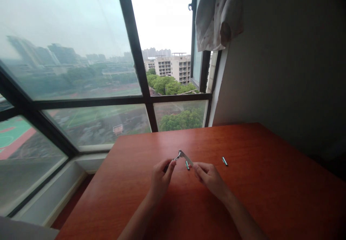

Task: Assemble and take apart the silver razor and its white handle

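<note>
Both my hands are over a reddish-brown wooden table (270,196). Between them they hold a small silver metal piece (183,156), bent like a hinged clip or a pen part. My left hand (161,178) pinches its left end with fingers closed. My right hand (208,176) pinches its right end, fingers also curled shut. A short teal-and-silver cylinder (187,165) lies on the table just under the metal piece. A second similar small cylinder (225,161) lies to the right of my right hand.
A large window (81,70) with dark frames stands beyond the table's far edge, looking over buildings and trees. A grey wall (283,70) runs along the right. A pale cloth (216,16) hangs at the top by the wall.
</note>
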